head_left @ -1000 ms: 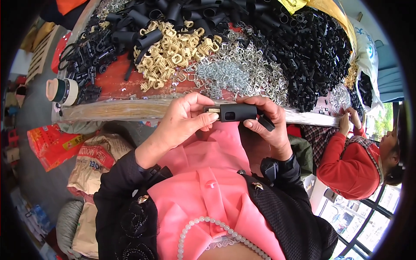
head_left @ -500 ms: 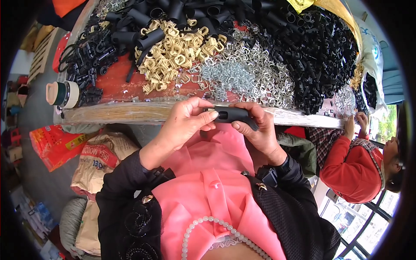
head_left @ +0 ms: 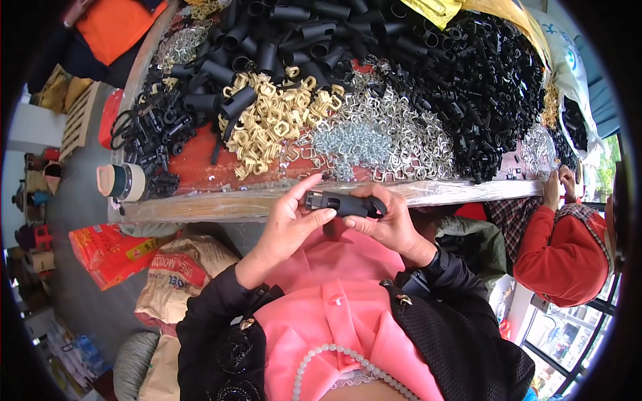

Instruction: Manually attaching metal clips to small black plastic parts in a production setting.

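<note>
A black plastic tube-shaped part (head_left: 346, 202) with a slot near its left end is held level in front of the table edge. My right hand (head_left: 394, 224) is closed round its right end, thumb below and fingers above. At the left end, the thumb of my left hand (head_left: 292, 224) presses against the part near the slot, while its index finger stretches out past the top. A small light metallic piece (head_left: 313, 198) shows at that left end; its kind is too small to tell. The left hand's other fingers are partly hidden.
On the red table (head_left: 194, 164) lie beige plastic clips (head_left: 271, 120), silver metal rings (head_left: 408, 127), small screws (head_left: 354, 137), black tubes (head_left: 267, 53) and small black parts (head_left: 481, 87). A tape roll (head_left: 127, 182) stands at the left corner. A co-worker in red (head_left: 562, 257) sits at right.
Both hands and the black part sit lower in the view, farther from the table edge. My left index finger has straightened and lifted off the part's end, baring the metallic piece.
</note>
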The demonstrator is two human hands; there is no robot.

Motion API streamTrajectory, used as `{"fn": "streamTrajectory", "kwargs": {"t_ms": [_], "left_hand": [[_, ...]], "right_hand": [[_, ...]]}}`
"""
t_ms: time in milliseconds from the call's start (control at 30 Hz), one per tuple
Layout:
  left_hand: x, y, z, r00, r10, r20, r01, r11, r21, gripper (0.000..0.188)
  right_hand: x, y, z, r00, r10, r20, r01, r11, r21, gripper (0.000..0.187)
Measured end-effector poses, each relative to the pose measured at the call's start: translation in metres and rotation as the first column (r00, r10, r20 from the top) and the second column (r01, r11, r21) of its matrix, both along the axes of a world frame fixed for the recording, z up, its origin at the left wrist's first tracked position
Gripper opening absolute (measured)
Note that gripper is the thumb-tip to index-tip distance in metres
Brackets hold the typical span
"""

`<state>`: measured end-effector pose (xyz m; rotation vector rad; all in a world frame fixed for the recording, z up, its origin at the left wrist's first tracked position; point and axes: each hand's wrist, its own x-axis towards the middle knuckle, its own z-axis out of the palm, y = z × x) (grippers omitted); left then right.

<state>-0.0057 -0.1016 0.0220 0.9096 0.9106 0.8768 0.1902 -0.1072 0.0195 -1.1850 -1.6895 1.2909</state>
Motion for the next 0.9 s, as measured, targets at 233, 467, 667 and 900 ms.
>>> {"fn": "streamTrajectory", "kwargs": {"t_ms": [233,467,667,900], "left_hand": [[0.002,0.011,0.013,0.987,-0.158,0.006,0.157,0.987,0.045,0.075],[0.013,0.016,0.009,0.977,-0.195,0.089,0.193,0.981,0.035,0.082],[0.023,0.007,0.004,0.978,-0.101,0.180,0.123,0.986,-0.112,0.082],[0.022,0.005,0.015,0.958,-0.019,0.286,0.065,0.986,-0.153,0.077]], "right_hand": [[0.002,0.027,0.013,0.938,0.345,-0.016,-0.323,0.894,0.310,0.068],[0.003,0.039,0.021,0.823,0.538,-0.185,-0.513,0.842,0.165,0.080],[0.003,0.031,0.012,0.869,0.476,-0.135,-0.434,0.864,0.254,0.075],[-0.005,0.012,0.025,0.936,0.340,-0.092,-0.279,0.875,0.395,0.065]]}}
